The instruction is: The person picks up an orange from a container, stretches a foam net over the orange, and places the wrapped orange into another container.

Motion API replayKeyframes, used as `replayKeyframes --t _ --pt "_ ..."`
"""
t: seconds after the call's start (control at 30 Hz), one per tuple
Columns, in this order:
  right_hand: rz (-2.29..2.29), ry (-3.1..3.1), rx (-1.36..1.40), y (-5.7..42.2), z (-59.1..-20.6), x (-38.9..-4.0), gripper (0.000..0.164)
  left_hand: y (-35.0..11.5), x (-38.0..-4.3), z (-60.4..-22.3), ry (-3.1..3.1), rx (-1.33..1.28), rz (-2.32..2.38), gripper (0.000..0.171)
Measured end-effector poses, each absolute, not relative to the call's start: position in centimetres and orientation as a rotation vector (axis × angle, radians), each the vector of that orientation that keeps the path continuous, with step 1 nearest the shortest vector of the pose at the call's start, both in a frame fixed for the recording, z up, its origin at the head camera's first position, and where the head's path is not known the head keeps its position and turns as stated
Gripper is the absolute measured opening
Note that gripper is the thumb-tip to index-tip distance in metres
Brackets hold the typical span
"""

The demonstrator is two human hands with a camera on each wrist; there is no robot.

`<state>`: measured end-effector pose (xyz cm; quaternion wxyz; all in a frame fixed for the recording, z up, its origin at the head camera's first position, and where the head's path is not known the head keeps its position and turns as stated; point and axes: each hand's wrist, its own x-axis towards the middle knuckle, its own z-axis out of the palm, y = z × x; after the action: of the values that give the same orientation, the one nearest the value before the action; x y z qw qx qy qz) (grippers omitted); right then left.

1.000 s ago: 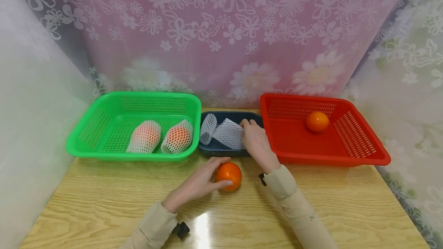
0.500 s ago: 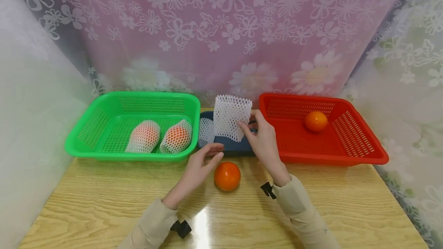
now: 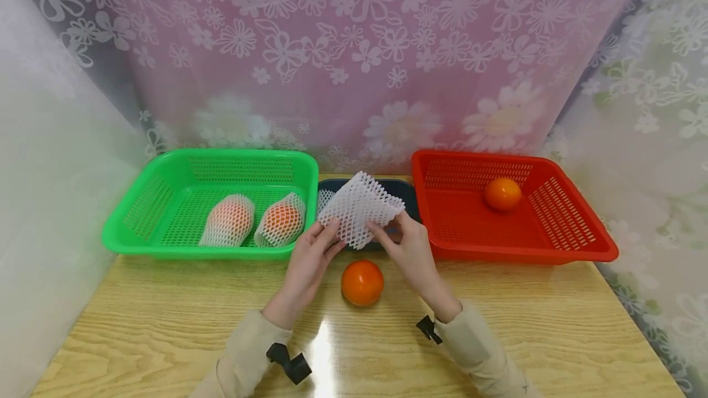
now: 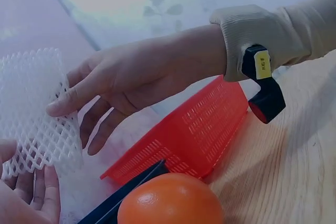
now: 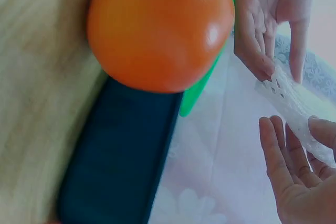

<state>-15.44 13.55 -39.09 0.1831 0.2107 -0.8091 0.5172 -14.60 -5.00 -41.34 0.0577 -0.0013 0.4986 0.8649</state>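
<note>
A flat white foam net sleeve [image 3: 359, 209] is held up between both hands, over the dark blue tray [image 3: 401, 192]. My left hand [image 3: 307, 258] pinches its lower left corner between thumb and fingers. On the other side my right hand [image 3: 412, 252] pinches its lower right part, thumb in front, as the left wrist view also shows. Just below the hands an orange [image 3: 362, 283] rests bare on the table. Behind the held sleeve, another foam net [image 3: 324, 199] lies partly hidden in the tray's left end.
At the left a green basket [image 3: 210, 253] contains two fruits in foam nets, one netted fruit [image 3: 229, 220] and one netted orange [image 3: 282, 220]. The red basket [image 3: 514, 255] at the right has one bare orange [image 3: 502, 194]. A flowered curtain [image 3: 354, 78] hangs behind.
My right hand has lifted the foam net sleeve out of the tray and brought it nearer. The left hand has left the orange and now pinches the sleeve too.
</note>
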Motion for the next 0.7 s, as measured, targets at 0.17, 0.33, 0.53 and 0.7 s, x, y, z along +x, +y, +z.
replayKeyframes --t 0.17,0.33,0.53,0.7 --pt "1.502 -2.323 0.618 13.7 -39.4 -15.1 0.038 -5.1 -14.6 -41.3 1.475 -0.017 2.617 0.039" --pt "1.812 -2.353 0.803 14.4 -39.0 -14.9 0.048 -5.2 -14.6 -41.2 1.408 -0.041 2.668 0.040" --pt "2.093 -2.377 0.640 14.7 -39.4 -14.7 0.042 -5.2 -14.4 -41.0 1.323 0.031 2.649 0.039" --pt "2.061 -2.501 0.493 14.5 -40.2 -14.3 0.041 -4.7 -14.1 -41.1 1.409 0.170 2.453 0.043"
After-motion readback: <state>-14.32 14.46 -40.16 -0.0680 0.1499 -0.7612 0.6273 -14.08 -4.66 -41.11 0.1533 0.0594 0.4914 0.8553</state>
